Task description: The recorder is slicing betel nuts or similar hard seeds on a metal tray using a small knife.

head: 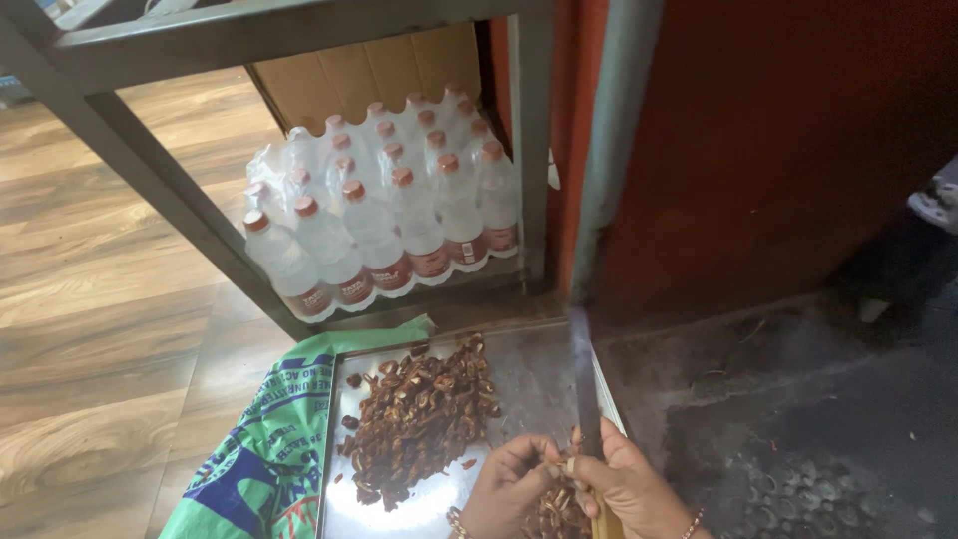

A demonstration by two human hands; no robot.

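Observation:
My left hand (507,486) and my right hand (631,485) meet at the bottom of the head view, over a shiny metal tray (534,374). Between their fingertips they pinch a small pale piece (569,465) against the edge of an upright steel blade (583,379). A heap of brown cut pieces (419,419) lies on the tray to the left of my hands. More brown pieces (552,514) sit under my hands. A bangle shows on each wrist.
A green printed sack (264,444) lies under the tray's left side on the wooden floor (90,329). A shrink-wrapped pack of water bottles (384,205) and a cardboard box (369,70) stand under a grey metal frame (150,170). A red wall (778,150) and dark ground are to the right.

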